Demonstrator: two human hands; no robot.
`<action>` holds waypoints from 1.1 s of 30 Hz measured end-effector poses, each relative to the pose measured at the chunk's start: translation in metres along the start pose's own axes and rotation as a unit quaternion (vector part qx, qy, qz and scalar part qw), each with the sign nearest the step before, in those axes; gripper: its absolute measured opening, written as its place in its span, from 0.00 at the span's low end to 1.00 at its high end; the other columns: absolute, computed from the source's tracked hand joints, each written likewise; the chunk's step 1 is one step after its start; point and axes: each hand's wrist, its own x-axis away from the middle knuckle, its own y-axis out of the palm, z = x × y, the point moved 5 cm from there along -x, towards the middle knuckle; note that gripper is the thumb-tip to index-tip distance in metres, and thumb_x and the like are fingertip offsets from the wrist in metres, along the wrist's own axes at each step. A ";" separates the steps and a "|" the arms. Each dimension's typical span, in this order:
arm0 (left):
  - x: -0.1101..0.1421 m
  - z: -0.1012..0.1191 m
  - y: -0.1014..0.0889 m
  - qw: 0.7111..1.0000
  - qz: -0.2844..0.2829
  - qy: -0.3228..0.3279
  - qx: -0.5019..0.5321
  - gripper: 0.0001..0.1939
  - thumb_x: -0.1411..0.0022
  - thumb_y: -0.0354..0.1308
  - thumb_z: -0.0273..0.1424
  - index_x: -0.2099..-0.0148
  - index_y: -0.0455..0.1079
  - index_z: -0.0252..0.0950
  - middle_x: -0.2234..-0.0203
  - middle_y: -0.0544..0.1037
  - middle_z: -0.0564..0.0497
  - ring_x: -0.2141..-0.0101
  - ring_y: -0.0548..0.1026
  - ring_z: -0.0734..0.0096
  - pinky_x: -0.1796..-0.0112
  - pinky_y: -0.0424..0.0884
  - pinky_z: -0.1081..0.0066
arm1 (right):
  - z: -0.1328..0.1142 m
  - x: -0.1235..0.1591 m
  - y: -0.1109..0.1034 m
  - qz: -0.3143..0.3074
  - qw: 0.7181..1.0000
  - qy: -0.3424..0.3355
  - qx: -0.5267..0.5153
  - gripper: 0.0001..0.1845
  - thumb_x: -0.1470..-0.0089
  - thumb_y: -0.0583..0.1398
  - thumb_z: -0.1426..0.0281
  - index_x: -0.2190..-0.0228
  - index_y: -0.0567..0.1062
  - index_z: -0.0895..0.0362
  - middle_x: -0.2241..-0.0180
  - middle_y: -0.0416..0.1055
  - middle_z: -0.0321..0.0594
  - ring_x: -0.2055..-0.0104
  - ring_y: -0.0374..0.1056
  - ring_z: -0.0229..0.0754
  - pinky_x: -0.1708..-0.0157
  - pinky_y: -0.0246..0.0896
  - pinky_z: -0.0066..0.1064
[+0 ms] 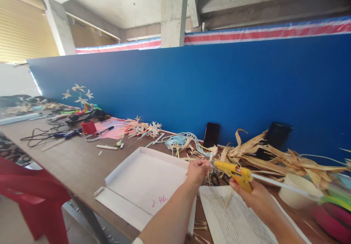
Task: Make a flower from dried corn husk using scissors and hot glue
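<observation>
A yellow hot glue gun [236, 172] is gripped in my right hand [253, 193], with a long white glue stick [276, 183] coming out of its back. Its nozzle points left, toward the fingertips of my left hand [197, 171]. Those fingers are pinched together, and what they hold, if anything, is too small to make out. Below the hands, black-handled scissors [215, 179] lie among dry husk strips. A printed sheet [233, 214] lies under my right hand. An open white box lid [148, 174] with pink writing sits under my left forearm.
Dried corn husks [296, 160] and two phones, one a black phone [211, 134], stand along the blue partition [164, 90]. A pale cup [298, 191] is at right. Leftward are husk flowers [148, 127], red thread [88, 127], a blue glue gun [68, 133] and a red chair [30, 196].
</observation>
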 end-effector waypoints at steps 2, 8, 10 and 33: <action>0.001 0.000 0.000 1.000 -0.004 -0.002 0.007 0.09 0.54 0.59 0.31 0.77 0.68 0.30 0.89 0.63 0.57 0.87 0.57 0.84 0.82 0.50 0.78 | -0.001 0.001 0.000 -0.001 1.000 0.004 -0.004 0.24 0.57 0.57 0.51 0.66 0.76 0.57 0.81 0.71 0.38 0.79 0.65 0.43 0.78 0.58 0.31; -0.001 -0.003 -0.001 0.999 -0.021 0.004 0.024 0.11 0.55 0.60 0.34 0.75 0.69 0.29 0.87 0.64 0.56 0.87 0.57 0.84 0.82 0.49 0.78 | -0.002 0.003 -0.001 0.001 1.000 0.003 -0.020 0.22 0.57 0.57 0.52 0.69 0.76 0.56 0.86 0.66 0.35 0.81 0.64 0.42 0.77 0.57 0.30; -0.002 -0.003 0.000 0.999 -0.029 0.005 0.027 0.13 0.56 0.61 0.36 0.75 0.69 0.29 0.87 0.64 0.56 0.87 0.57 0.84 0.82 0.48 0.78 | -0.001 0.003 -0.001 0.004 0.999 0.005 -0.033 0.22 0.58 0.58 0.52 0.69 0.76 0.57 0.86 0.66 0.35 0.81 0.64 0.42 0.78 0.57 0.30; 0.000 -0.002 0.001 0.998 -0.039 0.003 0.045 0.15 0.58 0.62 0.38 0.75 0.68 0.29 0.86 0.65 0.56 0.86 0.57 0.85 0.82 0.50 0.78 | -0.002 0.004 -0.004 0.020 0.999 0.042 -0.023 0.26 0.59 0.58 0.51 0.65 0.75 0.58 0.86 0.65 0.34 0.82 0.61 0.41 0.81 0.52 0.29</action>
